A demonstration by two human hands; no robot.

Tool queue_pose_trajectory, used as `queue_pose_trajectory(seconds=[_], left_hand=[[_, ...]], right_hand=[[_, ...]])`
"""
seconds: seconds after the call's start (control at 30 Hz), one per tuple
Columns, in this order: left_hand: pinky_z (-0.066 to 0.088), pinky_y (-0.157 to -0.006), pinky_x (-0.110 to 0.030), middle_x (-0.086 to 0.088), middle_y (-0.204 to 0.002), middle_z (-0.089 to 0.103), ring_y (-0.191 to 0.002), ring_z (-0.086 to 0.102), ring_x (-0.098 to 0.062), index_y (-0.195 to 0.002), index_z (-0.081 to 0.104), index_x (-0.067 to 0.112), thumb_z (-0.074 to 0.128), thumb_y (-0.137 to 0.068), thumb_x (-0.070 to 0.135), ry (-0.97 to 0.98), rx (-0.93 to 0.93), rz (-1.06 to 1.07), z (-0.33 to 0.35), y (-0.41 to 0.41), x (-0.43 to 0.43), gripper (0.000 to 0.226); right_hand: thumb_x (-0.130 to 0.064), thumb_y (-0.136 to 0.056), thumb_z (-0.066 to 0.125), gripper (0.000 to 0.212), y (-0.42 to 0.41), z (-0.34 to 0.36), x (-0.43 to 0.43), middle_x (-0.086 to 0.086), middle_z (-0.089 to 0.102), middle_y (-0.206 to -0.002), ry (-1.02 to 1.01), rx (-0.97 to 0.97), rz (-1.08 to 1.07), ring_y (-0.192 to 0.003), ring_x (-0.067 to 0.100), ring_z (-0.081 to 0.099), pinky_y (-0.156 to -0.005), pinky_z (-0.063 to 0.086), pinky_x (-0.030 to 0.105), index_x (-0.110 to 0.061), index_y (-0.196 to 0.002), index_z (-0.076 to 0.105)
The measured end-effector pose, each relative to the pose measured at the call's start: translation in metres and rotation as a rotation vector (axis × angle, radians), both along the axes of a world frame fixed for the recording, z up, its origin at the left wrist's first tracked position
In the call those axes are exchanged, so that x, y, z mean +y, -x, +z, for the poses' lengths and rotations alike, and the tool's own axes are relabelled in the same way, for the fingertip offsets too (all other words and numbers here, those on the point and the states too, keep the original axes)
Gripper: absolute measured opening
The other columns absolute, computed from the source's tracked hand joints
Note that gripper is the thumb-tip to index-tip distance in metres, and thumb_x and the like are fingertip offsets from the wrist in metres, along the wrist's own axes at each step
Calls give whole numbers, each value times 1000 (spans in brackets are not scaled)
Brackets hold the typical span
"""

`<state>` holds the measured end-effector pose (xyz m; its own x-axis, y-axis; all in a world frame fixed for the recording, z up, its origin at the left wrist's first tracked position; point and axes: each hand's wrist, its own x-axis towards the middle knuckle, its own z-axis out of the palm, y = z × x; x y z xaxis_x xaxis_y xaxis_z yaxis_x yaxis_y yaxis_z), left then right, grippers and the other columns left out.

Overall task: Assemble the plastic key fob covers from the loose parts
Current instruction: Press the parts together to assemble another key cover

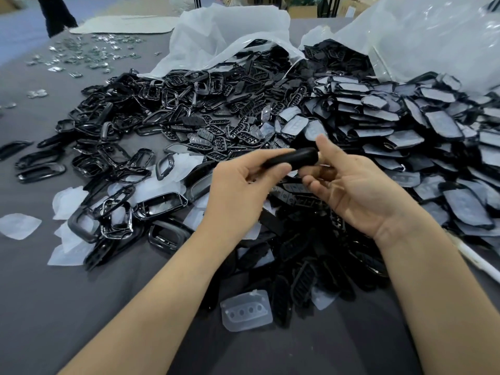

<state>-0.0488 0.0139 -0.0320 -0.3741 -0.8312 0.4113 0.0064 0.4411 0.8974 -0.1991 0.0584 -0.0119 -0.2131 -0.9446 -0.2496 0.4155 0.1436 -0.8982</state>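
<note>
A black key fob cover is held above the pile between both hands. My left hand pinches its left end with thumb and fingers. My right hand grips its right end, thumb on top and fingers curled beneath. Under the hands lie loose black frames, black button plates and translucent white film pieces. At the right sits a heap of black covers with film on them.
The grey table has open plastic bags at the back, spilling parts. Small shiny pieces are scattered at the far left. A person's dark leg stands at the table's far left corner.
</note>
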Motion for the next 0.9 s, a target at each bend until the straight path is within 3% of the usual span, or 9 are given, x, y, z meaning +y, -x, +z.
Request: queue_pose_trajectory(seconds=[0.13, 0.27, 0.53, 0.77, 0.9], left_hand=[[54, -79, -20, 4, -83, 75, -80, 71, -11, -96, 69, 13, 64, -81, 4, -387, 299, -75, 1, 1, 0, 18], [56, -75, -23, -6, -88, 75, -79, 73, -18, -101, 68, 7, 63, -70, 16, -584, 385, -141, 1, 4, 1, 32], [56, -74, -22, -6, -92, 75, -81, 73, -16, -103, 67, 7, 59, -86, 7, -650, 382, -118, 0, 4, 2, 19], [56, -74, -23, -8, -94, 75, -83, 73, -20, -103, 67, 4, 63, -77, 15, -641, 394, -108, -2, 5, 3, 29], [56, -76, -24, -8, -93, 75, -84, 73, -20, -100, 68, 6, 65, -72, 17, -630, 395, -105, -3, 6, 2, 30]], right_hand=[[-16, -79, 63, 13, 2, 0, 2, 3, 64, -62, 79, -48, 40, -53, 9, 59, -48, 49, 14, -9, -71, 70], [-19, -68, 68, 10, 2, -3, 1, -1, 60, -62, 105, -65, 19, -55, 9, 57, -50, 48, 16, -15, -60, 72], [-17, -70, 65, 9, 1, -8, -2, 0, 60, -61, 156, 30, -20, -54, 8, 56, -52, 49, 18, -9, -70, 69], [-3, -80, 70, 10, -2, -8, -2, -1, 60, -60, 254, 343, -100, -58, 10, 56, -54, 50, 20, -10, -73, 69], [-4, -80, 71, 11, -2, -9, -3, -3, 62, -58, 262, 419, -113, -57, 10, 56, -55, 50, 21, -12, -73, 70]])
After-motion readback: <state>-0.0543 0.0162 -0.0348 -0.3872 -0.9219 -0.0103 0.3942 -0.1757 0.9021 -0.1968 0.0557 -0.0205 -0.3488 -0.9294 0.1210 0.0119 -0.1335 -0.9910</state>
